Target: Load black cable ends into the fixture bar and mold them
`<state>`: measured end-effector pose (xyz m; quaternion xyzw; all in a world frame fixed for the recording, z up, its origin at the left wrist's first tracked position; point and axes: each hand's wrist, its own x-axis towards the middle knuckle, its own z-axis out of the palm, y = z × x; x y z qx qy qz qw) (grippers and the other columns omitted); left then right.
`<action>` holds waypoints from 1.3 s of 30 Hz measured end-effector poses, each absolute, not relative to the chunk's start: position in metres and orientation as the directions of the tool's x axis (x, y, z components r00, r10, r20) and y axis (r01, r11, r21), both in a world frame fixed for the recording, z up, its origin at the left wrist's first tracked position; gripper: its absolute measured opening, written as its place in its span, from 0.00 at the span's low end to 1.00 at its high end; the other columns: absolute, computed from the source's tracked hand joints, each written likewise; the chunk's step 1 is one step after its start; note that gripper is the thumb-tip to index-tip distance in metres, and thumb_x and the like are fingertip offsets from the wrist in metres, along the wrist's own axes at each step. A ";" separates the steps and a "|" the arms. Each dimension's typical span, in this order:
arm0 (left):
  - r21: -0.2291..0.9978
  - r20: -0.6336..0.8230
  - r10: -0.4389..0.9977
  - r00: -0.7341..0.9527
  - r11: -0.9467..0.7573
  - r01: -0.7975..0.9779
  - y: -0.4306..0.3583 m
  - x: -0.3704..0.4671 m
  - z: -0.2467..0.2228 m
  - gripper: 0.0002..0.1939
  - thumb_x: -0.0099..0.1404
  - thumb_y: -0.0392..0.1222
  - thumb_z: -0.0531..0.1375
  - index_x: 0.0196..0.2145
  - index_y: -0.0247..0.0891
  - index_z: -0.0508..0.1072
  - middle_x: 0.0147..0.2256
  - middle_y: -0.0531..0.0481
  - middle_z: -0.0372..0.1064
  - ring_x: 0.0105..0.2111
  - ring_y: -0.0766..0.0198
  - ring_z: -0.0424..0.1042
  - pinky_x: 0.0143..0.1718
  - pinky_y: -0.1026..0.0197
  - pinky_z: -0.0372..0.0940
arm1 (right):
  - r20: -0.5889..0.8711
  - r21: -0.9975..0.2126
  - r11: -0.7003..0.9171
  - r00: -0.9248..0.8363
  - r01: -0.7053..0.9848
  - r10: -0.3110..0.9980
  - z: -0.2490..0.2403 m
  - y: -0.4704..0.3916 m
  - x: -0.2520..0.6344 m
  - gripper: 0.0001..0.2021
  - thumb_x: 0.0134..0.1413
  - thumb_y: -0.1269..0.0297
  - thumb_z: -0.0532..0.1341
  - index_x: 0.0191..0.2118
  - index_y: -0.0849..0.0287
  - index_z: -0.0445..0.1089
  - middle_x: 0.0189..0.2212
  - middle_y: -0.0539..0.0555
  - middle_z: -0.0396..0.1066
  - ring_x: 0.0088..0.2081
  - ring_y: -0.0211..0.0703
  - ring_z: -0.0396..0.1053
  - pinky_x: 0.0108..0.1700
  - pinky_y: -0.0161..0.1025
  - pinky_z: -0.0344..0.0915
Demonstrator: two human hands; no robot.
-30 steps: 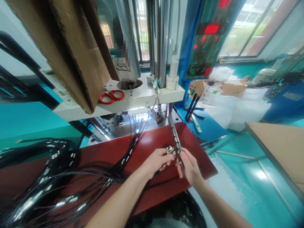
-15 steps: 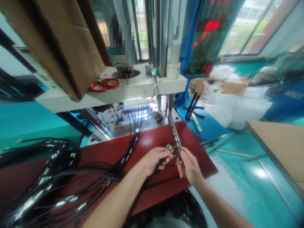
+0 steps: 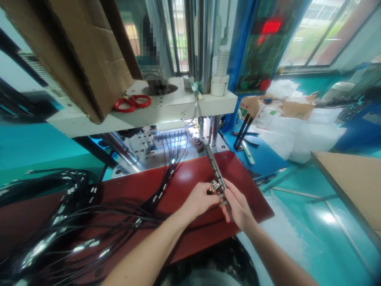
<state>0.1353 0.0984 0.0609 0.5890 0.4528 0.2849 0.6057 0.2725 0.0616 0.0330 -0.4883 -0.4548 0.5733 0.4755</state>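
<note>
My right hand (image 3: pixel 239 204) is closed around the near end of a long, narrow metal bar (image 3: pixel 214 165) with slots along it. The bar slants away from me over the reddish-brown board (image 3: pixel 190 174). In my left hand (image 3: pixel 202 200) is a small bunch of cable connectors (image 3: pixel 214 186) with shiny metal ends, held right against the bar's left side. Whether a connector sits in a slot is too small to tell. Black cables (image 3: pixel 139 214) lie across the board to the left, partly hidden behind my left forearm.
A press with a white plate (image 3: pixel 178 105) stands ahead, with red-handled scissors (image 3: pixel 132 103) and a cardboard box (image 3: pixel 77 51) on it. Cables run into its lit lower area. Pliers (image 3: pixel 251 139) and a cutter (image 3: pixel 248 153) lie on the blue surface at right. A cardboard-topped table (image 3: pixel 351 182) is further right.
My left hand has moved right with the connectors, from a small gap to contact with the bar. The bar's far end has swung slightly left. The camera view has shifted slightly.
</note>
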 end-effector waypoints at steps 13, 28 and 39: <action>0.943 -0.327 0.865 0.380 0.273 0.189 0.100 0.134 0.065 0.05 0.45 0.36 0.58 0.18 0.34 0.64 0.14 0.59 0.56 0.16 0.74 0.51 0.20 0.68 0.47 | -0.125 -0.990 -0.130 -0.095 -0.051 0.988 0.032 0.066 0.273 0.23 0.58 0.55 0.50 0.55 0.60 0.56 0.15 0.44 0.62 0.11 0.29 0.56 0.11 0.25 0.52; 0.973 -0.229 0.911 0.344 0.202 0.113 0.105 0.123 0.060 0.09 0.54 0.45 0.56 0.26 0.37 0.62 0.19 0.59 0.56 0.18 0.73 0.52 0.20 0.69 0.48 | -0.129 -0.988 -0.134 -0.059 -0.081 0.990 0.034 0.064 0.272 0.22 0.58 0.55 0.50 0.55 0.58 0.56 0.13 0.44 0.62 0.10 0.29 0.56 0.11 0.26 0.53; 0.947 -0.307 0.878 0.368 0.242 0.212 0.109 0.133 0.057 0.06 0.49 0.40 0.57 0.21 0.33 0.66 0.20 0.56 0.58 0.21 0.72 0.54 0.25 0.67 0.50 | -0.145 -0.982 -0.150 -0.056 -0.116 0.988 0.033 0.062 0.273 0.24 0.57 0.54 0.51 0.56 0.60 0.55 0.14 0.44 0.63 0.10 0.30 0.56 0.11 0.26 0.53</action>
